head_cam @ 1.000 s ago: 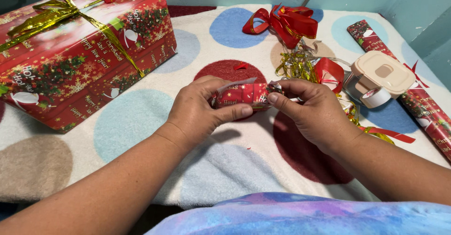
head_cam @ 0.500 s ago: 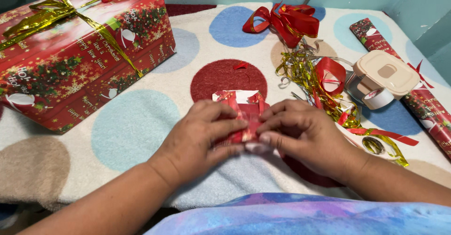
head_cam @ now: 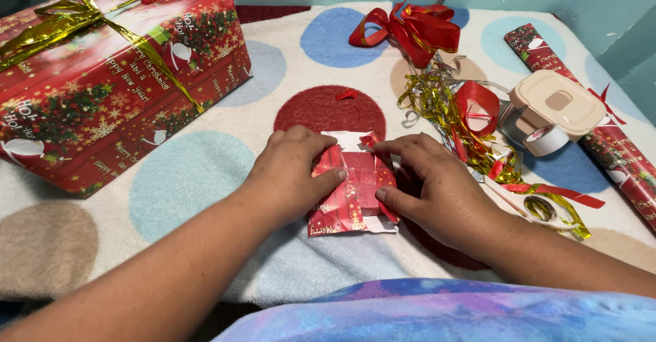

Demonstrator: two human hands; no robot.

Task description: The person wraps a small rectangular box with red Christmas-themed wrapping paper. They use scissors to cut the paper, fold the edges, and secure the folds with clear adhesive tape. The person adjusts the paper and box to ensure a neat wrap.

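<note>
— Parcel (head_cam: 355, 192): where does it lie?

— Small, red, half-wrapped, it sits flat on a dotted blanket (head_cam: 198, 178), near the person, between both hands, over the near edge of a dark red dot.

— How do the hands stand?

— Left hand (head_cam: 290, 174) lies on the parcel's left side, fingers loosely curled, thumb pressing a paper flap down. Right hand (head_cam: 437, 192) rests on its right side, fingers spread and flat, fingertips on the paper's far and right edges. Neither hand is closed around it; both press it to the blanket.

— And the paper?

— Red, printed, white underside showing at the far and near edges.

— What lies around?

— Far left, a big box (head_cam: 109, 75) in the same paper, tied with gold ribbon. Far centre, a red bow (head_cam: 410, 31). Right of the hands, a tangle of gold and red ribbon (head_cam: 458, 110), then a beige lidded tub (head_cam: 557, 103) with a tape roll (head_cam: 545, 139) touching its near side. Far right, a paper roll (head_cam: 601, 133) runs along the blanket's edge.
</note>
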